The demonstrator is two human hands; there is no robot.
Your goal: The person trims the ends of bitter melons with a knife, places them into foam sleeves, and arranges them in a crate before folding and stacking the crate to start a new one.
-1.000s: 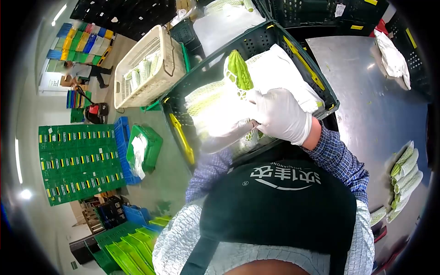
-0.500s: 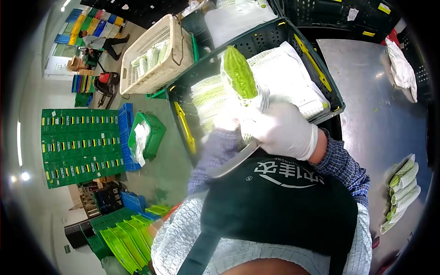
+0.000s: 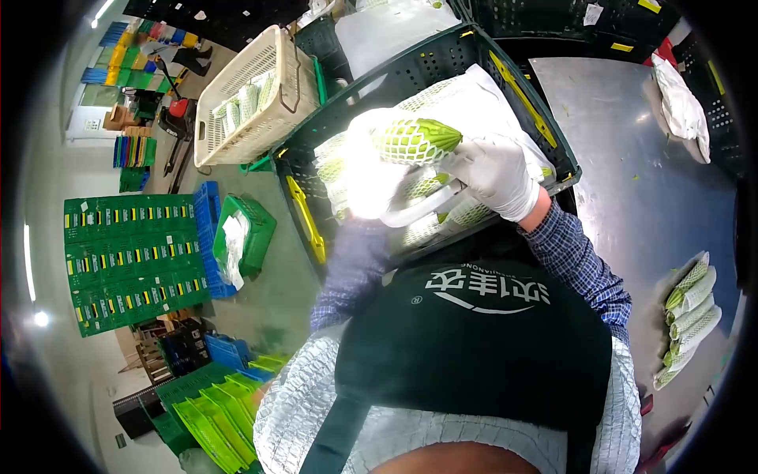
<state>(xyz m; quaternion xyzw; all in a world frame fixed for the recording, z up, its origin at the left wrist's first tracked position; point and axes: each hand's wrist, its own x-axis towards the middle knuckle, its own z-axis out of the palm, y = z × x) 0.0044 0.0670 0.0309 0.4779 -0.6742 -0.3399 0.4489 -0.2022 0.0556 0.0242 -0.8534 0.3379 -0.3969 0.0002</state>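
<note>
A green bitter melon [image 3: 418, 141] in a white foam net lies crosswise above the crate, its bare tip pointing right. My left hand [image 3: 369, 170], gloved and washed out by glare, is closed round its left end. My gloved right hand [image 3: 499, 178] has its fingers pinched at the net's edge beside the tip. A pale curved strip [image 3: 422, 207] runs between my hands; what it is I cannot tell. Below them, the dark green crate [image 3: 564, 175] holds netted melons [image 3: 422, 229] and a white sheet [image 3: 474, 99].
A cream basket [image 3: 207, 130] with netted melons stands at the upper left. On the metal table [image 3: 624, 158] at right lie several netted melons [image 3: 691, 324] and a white bag [image 3: 681, 110]. Green crates [image 3: 134, 257] and a green bin [image 3: 264, 237] are on the left.
The melon has tipped from upright to sideways, and its net now covers more of it. Both hands have moved up over the crate, away from my apron. The view has shifted slightly.
</note>
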